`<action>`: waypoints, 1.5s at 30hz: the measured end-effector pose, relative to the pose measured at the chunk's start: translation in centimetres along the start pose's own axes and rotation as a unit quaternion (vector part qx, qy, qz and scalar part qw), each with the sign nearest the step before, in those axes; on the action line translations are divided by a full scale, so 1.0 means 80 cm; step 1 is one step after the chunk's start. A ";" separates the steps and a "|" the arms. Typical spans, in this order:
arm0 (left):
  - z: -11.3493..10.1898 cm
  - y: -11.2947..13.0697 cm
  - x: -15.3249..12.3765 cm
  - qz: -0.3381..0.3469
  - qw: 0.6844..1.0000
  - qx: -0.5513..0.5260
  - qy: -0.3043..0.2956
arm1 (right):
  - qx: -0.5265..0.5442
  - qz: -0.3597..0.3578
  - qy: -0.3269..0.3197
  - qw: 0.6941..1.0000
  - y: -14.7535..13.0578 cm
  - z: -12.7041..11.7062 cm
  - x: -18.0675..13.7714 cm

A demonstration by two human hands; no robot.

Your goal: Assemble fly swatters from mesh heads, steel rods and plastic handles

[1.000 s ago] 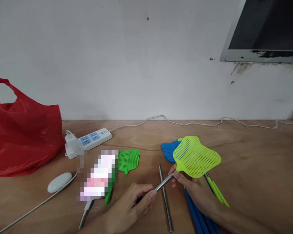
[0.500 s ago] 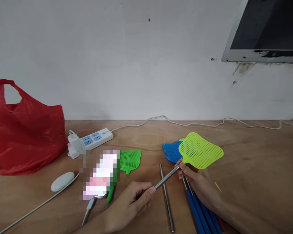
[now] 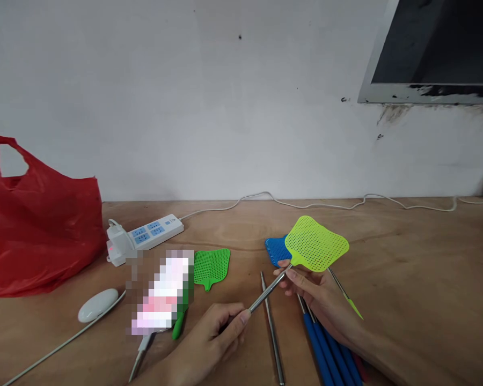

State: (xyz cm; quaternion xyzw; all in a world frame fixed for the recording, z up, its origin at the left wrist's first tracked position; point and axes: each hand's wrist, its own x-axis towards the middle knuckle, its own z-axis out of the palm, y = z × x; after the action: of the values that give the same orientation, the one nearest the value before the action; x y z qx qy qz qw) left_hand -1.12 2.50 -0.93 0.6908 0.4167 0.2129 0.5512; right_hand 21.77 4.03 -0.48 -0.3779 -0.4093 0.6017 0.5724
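My left hand (image 3: 211, 338) is closed around the lower end of a silver metal rod (image 3: 265, 292). My right hand (image 3: 314, 295) pinches the neck of a yellow-green fly swatter head (image 3: 316, 244), which meets the rod's upper tip. Both are held just above the wooden table (image 3: 406, 279). Under the yellow-green head lies a blue swatter head (image 3: 276, 249). Blue handles (image 3: 326, 348) lie below my right wrist.
A second silver rod (image 3: 272, 332) lies between my hands. A green swatter head (image 3: 212, 266) lies left of it, beside a blurred packet (image 3: 161, 292). A white power strip (image 3: 145, 236), a white mouse (image 3: 97, 304) and a red plastic bag (image 3: 36, 225) sit at the left. A thin yellow-tipped rod (image 3: 344, 295) lies right.
The yellow-green swatter head has been raised and turned slightly, and the rod tip stays at its neck. A thin rod with a yellow tip now shows on the table to the right.
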 end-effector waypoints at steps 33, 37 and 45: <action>-0.002 0.000 -0.011 0.006 0.980 0.181 0.081 | 0.089 -0.027 0.138 0.986 -0.001 -0.020 0.020; -0.001 -0.003 -0.011 0.000 0.977 0.194 0.085 | 0.071 -0.030 0.166 0.983 -0.002 -0.021 0.021; 0.005 -0.006 -0.009 0.010 0.973 0.201 0.113 | 0.037 -0.086 0.160 0.983 -0.009 -0.018 0.023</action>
State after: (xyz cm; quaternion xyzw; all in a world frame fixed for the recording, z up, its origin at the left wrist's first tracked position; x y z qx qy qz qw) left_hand -1.40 1.68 -1.35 0.7628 0.5037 0.2067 0.3489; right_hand 23.30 5.99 -0.31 -0.4115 -0.3205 0.4969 0.6936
